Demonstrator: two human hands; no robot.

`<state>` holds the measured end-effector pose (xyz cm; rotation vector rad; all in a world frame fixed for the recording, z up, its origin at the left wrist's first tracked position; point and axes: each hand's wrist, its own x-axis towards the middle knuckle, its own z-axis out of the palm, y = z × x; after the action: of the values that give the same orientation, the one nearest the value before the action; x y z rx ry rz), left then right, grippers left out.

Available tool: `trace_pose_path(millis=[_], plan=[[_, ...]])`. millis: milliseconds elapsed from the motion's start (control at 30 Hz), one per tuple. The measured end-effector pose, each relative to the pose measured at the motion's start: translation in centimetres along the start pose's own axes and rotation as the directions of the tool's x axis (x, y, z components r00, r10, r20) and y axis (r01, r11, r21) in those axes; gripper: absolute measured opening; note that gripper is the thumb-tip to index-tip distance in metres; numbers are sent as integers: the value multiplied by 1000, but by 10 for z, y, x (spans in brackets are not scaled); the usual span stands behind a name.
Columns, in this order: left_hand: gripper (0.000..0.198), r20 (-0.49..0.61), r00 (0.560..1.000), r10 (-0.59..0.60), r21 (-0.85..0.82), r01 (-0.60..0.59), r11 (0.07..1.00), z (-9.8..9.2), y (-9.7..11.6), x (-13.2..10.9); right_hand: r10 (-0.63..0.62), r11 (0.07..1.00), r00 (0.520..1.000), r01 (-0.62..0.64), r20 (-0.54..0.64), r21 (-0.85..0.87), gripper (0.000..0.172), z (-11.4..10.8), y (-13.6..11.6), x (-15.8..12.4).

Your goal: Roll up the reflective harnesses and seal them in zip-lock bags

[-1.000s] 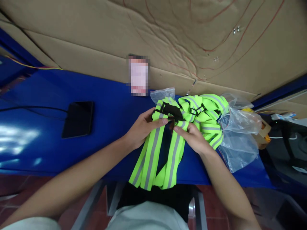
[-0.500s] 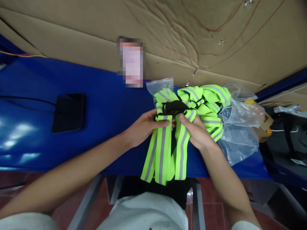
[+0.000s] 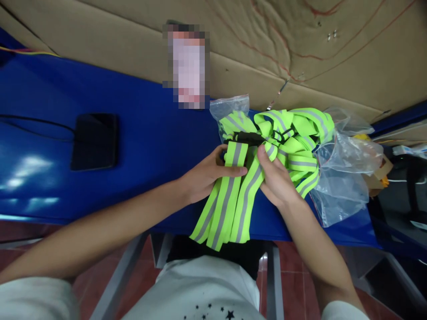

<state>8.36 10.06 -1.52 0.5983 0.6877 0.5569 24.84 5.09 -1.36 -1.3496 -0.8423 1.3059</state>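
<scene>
A neon-yellow reflective strap vest with grey stripes lies over the front edge of the blue table, its ends hanging down. My left hand pinches the left strap just below a black buckle. On the neighbouring strap my right hand is closed, thumb on top. Behind them sits a bundle of more neon straps, partly hidden by the hands.
Clear plastic bags lie to the right of the bundle, another bag behind it. A black phone with a cable rests on the left of the table. A cardboard sheet stands along the back. Dark objects crowd the right edge.
Both hands have drawn the two straps closer together and slid up toward the black buckle. The hanging ends now lie bunched side by side. The camera has tilted down slightly.
</scene>
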Motion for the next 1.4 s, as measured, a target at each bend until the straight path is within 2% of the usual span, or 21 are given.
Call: trace_pose_path(millis=[67, 167, 233, 267, 333, 367, 400, 500, 633, 700, 767, 833, 867, 933, 967, 1033, 1100, 1167, 1233, 1333, 1400], plan=[[66, 59, 995, -83, -9, 83, 996, -2, -4, 1, -77, 988, 997, 80, 28, -129, 42, -1, 1, 2], [51, 116, 968, -222, 12, 222, 975, -5, -15, 4, -275, 886, 953, 303, 128, -350, 40, -5, 3, 8], [45, 96, 969, -227, 40, 224, 974, -7, -20, 6, -351, 810, 923, 383, 157, -444, 40, -12, 0, 13], [44, 81, 976, -202, 69, 196, 978, -7, -21, 6, -377, 780, 914, 400, 149, -481, 45, -17, -4, 15], [46, 59, 990, -129, 174, 117, 978, -7, -21, 6, -411, 723, 899, 421, 148, -547, 67, -27, -16, 16], [48, 56, 993, -100, 237, 84, 968, -7, -20, 5, -406, 689, 894, 436, 190, -579, 73, -32, -23, 15], [49, 58, 995, -76, 299, 55, 953, -7, -19, 5, -372, 652, 890, 452, 263, -608, 72, -36, -30, 14], [56, 86, 996, -20, 416, -18, 909, -7, -17, 4, -227, 538, 844, 524, 486, -660, 50, -43, -45, 10], [64, 110, 994, -13, 437, -36, 899, -8, -16, 4, -225, 418, 754, 647, 617, -638, 57, -37, -50, 2], [61, 112, 993, -39, 406, -10, 914, -8, -15, 3, -223, 379, 763, 641, 606, -668, 49, -31, -49, -2], [55, 156, 981, -116, 329, 60, 942, -7, -16, 1, -225, 349, 817, 577, 531, -739, 35, -26, -48, -4], [46, 235, 950, -207, 230, 152, 961, -6, -17, -1, -259, 377, 884, 464, 390, -801, 46, -25, -45, -2], [42, 272, 932, -240, 193, 191, 962, -5, -18, -2, -278, 430, 913, 397, 299, -811, 55, -26, -43, 0], [35, 306, 911, -277, 163, 237, 958, -5, -21, -3, -261, 594, 957, 261, 125, -761, 62, -29, -38, 5], [33, 308, 907, -288, 172, 245, 954, -6, -22, -3, -211, 682, 975, 202, 75, -703, 61, -31, -36, 7], [32, 323, 901, -290, 212, 230, 950, -6, -23, -3, -74, 819, 994, 107, 80, -565, 50, -35, -33, 10], [33, 356, 896, -264, 255, 178, 950, -7, -23, -4, 35, 889, 989, 35, 144, -456, 37, -39, -32, 12], [34, 383, 895, -227, 302, 110, 947, -8, -21, -5, 84, 897, 976, 13, 199, -441, 31, -42, -32, 13], [33, 396, 894, -211, 331, 76, 941, -9, -20, -4, 74, 847, 965, 72, 250, -527, 30, -43, -30, 14], [31, 388, 898, -210, 328, 78, 941, -12, -20, -1, -140, 691, 958, 276, 250, -668, 26, -42, -25, 14], [32, 362, 911, -196, 321, 75, 944, -13, -20, 2, -280, 604, 927, 372, 249, -705, 29, -39, -22, 11]])
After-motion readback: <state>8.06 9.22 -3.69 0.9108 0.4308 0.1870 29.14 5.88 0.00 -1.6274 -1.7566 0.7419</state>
